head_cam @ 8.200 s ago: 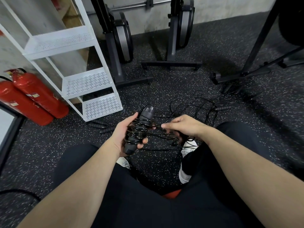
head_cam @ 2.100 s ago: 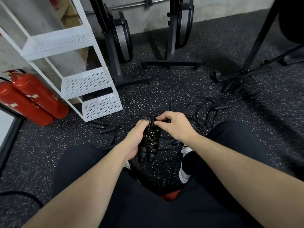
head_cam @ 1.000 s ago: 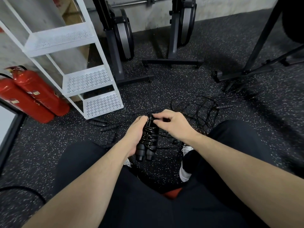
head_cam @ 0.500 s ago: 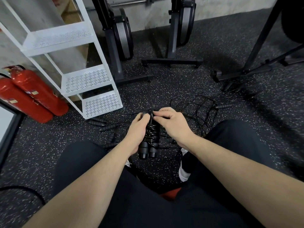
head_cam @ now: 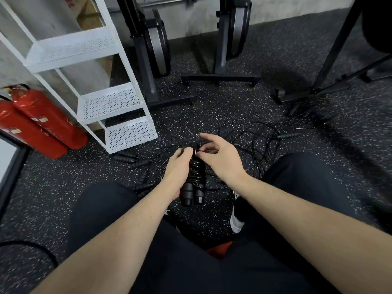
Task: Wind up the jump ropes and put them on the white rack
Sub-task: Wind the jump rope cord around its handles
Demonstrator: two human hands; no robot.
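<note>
My left hand [head_cam: 177,170] grips a wound jump rope [head_cam: 194,183], two black handles side by side with black cord coiled round them. My right hand [head_cam: 220,154] is at the bundle's top end, thumb and a finger pinching the cord there while the index finger sticks out. A tangle of loose black jump ropes [head_cam: 254,141] lies on the floor beyond my hands, with several loose handles [head_cam: 131,160] to the left. The white rack [head_cam: 114,102] stands at the upper left with three perforated shelves, all bare.
Two red fire extinguishers [head_cam: 36,124] lean left of the rack. Black exercise machine bases [head_cam: 220,77] and a stand's legs [head_cam: 314,92] sit on the speckled rubber floor behind the ropes. My knees in dark trousers frame the bundle. A black cable [head_cam: 31,247] curves at lower left.
Over the last seconds the cord was wound fully onto the handles and the bundle turned upright. My right hand now works at its top end, index finger lifted since half a second ago.
</note>
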